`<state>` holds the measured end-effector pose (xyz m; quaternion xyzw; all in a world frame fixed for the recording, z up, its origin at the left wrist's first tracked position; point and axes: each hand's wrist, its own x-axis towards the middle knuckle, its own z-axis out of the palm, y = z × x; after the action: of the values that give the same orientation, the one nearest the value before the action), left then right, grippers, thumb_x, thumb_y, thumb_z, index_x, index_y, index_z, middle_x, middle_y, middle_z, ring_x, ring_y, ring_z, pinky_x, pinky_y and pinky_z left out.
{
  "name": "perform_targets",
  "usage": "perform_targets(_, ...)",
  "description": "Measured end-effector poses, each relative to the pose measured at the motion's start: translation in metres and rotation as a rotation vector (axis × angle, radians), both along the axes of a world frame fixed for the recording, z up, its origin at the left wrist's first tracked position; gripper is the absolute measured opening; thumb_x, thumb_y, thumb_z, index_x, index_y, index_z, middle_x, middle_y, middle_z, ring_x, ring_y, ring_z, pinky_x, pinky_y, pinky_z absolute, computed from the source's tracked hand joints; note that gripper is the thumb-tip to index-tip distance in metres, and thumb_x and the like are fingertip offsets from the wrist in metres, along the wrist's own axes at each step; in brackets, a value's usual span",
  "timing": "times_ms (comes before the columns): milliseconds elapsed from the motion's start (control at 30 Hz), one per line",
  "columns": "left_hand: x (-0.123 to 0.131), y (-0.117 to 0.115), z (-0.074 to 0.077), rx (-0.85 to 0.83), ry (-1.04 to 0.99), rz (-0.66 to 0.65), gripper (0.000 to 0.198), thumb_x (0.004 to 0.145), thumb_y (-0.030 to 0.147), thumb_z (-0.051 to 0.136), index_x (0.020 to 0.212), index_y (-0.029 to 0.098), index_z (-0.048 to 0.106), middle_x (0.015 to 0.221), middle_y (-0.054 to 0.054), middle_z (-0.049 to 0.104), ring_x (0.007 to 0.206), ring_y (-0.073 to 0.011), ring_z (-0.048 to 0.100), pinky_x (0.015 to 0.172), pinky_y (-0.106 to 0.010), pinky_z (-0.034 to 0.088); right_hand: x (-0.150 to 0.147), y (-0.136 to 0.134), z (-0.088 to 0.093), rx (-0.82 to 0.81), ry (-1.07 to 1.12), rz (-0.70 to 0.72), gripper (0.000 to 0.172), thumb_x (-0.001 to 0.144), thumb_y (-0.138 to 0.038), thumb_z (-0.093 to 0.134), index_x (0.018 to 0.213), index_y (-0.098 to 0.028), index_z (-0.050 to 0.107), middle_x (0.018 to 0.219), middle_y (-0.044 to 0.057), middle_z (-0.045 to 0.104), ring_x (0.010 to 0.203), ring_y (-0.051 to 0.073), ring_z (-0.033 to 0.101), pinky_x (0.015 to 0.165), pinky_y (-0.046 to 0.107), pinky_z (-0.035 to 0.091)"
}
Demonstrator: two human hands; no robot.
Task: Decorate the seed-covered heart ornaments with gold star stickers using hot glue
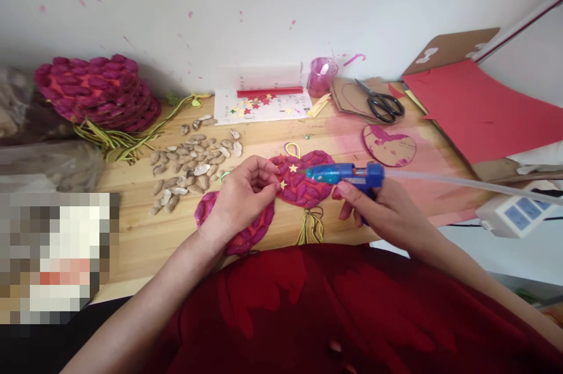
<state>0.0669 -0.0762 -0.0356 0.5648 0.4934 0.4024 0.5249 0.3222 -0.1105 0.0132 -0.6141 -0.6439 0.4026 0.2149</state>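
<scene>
A magenta-shelled heart ornament (308,195) lies on the table with a yellow loop at its top and a green-yellow tassel below. Pale stars, one being the upper star (293,168), show on its left part. At its left edge my left hand (244,195) is closed in a pinch, a small pale yellow star (282,185) at the fingertips. My right hand (373,204) grips a blue glue gun (328,173), nozzle pointing left over the ornament, a long clear glue stick out of its back. A second magenta ornament (250,236) lies partly hidden under my left wrist.
Loose peanut shells (193,160) spread at left, before a stack of magenta ornaments (94,92). Star cutouts (259,105) lie on white paper. Scissors (385,105) rest on cardboard, near a cardboard heart (389,146). Red sheets (492,110) and a white power strip (514,213) are right.
</scene>
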Motion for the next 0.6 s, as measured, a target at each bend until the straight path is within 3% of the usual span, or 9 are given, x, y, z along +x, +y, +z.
perform_targets(233,0.008,0.003,0.005,0.086,0.108,-0.028,0.017,0.077,0.010,0.067,0.093,0.017,0.064,0.083,0.001,0.068,0.075,-0.0106,0.065,0.066,-0.022,0.050,-0.007,0.019,-0.027,-0.079,0.669,-0.308,0.040,0.084,-0.063,0.071,0.081,-0.024,0.065,0.069,0.004,0.070,0.054,0.017,0.063,0.043,0.027,0.043)
perform_targets(400,0.021,0.008,0.007,0.123,0.159,-0.060,0.020,0.077,0.007,0.064,0.093,0.017,0.063,0.083,0.001,0.068,0.074,-0.0104,0.064,0.064,-0.021,0.050,-0.018,0.026,-0.037,-0.071,0.779,-0.335,0.042,0.088,-0.061,0.068,0.072,-0.023,0.061,0.058,0.000,0.065,0.045,0.014,0.058,0.044,0.026,0.043)
perform_targets(600,0.028,0.009,0.008,0.142,0.281,-0.059,0.019,0.078,0.007,0.064,0.094,0.018,0.064,0.080,0.001,0.069,0.070,-0.0105,0.064,0.060,-0.021,0.049,-0.017,0.027,-0.048,-0.121,0.808,-0.324,0.043,0.090,-0.061,0.066,0.073,-0.022,0.061,0.063,0.002,0.069,0.049,0.013,0.060,0.047,0.025,0.043)
